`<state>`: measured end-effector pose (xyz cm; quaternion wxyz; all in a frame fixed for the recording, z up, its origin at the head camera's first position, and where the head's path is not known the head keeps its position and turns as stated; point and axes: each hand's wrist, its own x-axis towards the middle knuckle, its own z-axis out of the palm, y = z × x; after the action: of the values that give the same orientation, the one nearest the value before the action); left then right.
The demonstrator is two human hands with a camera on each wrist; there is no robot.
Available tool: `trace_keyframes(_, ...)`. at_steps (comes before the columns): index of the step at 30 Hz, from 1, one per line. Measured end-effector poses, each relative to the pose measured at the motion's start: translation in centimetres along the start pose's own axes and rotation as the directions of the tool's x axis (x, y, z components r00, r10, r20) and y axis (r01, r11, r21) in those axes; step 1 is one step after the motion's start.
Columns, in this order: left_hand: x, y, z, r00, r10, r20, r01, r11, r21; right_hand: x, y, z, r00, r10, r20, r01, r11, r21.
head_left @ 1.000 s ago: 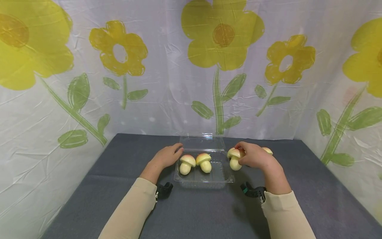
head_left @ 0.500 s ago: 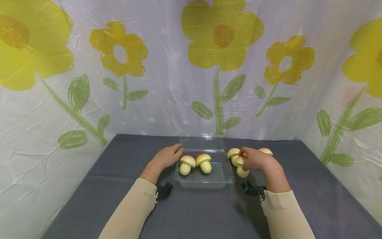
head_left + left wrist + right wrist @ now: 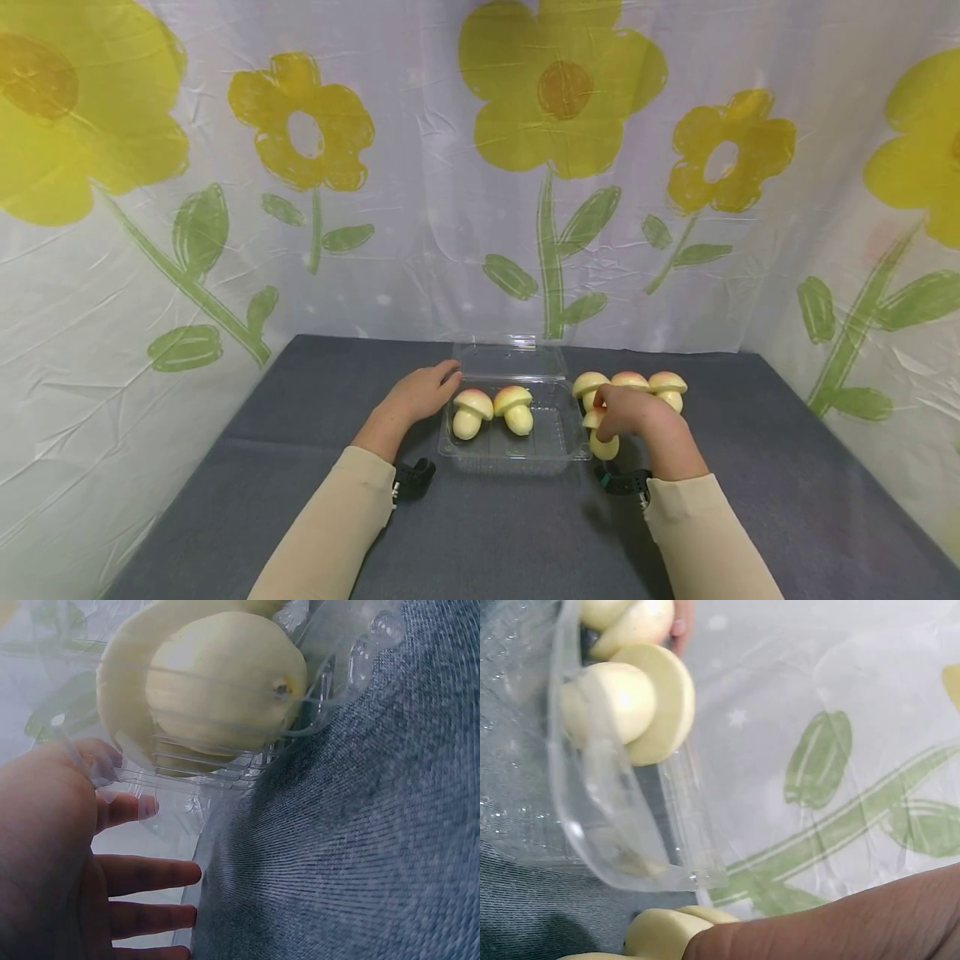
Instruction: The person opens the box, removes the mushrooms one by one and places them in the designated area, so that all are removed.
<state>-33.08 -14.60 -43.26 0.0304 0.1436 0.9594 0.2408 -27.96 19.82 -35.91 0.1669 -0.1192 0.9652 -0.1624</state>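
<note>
Near the container's right side my right hand (image 3: 637, 415) pinches a pale yellow toy mushroom (image 3: 604, 447), stem towards me; fingers partly hide its cap. In the right wrist view, the thumb (image 3: 832, 922) lies against a pale mushroom shape at the bottom edge. A clear plastic clamshell container (image 3: 555, 450) stands with its lid raised. Inside, side by side on the left, are two mushrooms with reddish caps, one (image 3: 467, 415) left of the other (image 3: 516, 410). At the container's left side rests my left hand (image 3: 420, 393), fingers extended (image 3: 150, 876), thumb by the plastic wall.
Behind my right hand several mushrooms stand in a row: a left one (image 3: 589, 385), a partly covered middle one (image 3: 630, 380) and a right one (image 3: 668, 387). The raised lid (image 3: 510, 358) is behind the tray. A flowered curtain (image 3: 420, 250) encloses the dark tabletop (image 3: 315, 392).
My right hand has moved the gripped mushroom away from the back row, first rightward and towards me, then slightly left. My left hand and the two mushrooms in the container have stayed put.
</note>
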Motion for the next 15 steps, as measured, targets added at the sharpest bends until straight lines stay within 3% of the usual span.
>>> trace_keyframes(15, 0.08, -0.19, 0.14, 1.000, 0.003, 0.006, -0.003, 1.000, 0.003, 0.45, -0.09, 0.15, 0.999, 0.046, -0.003, -0.046, 0.999, 0.004)
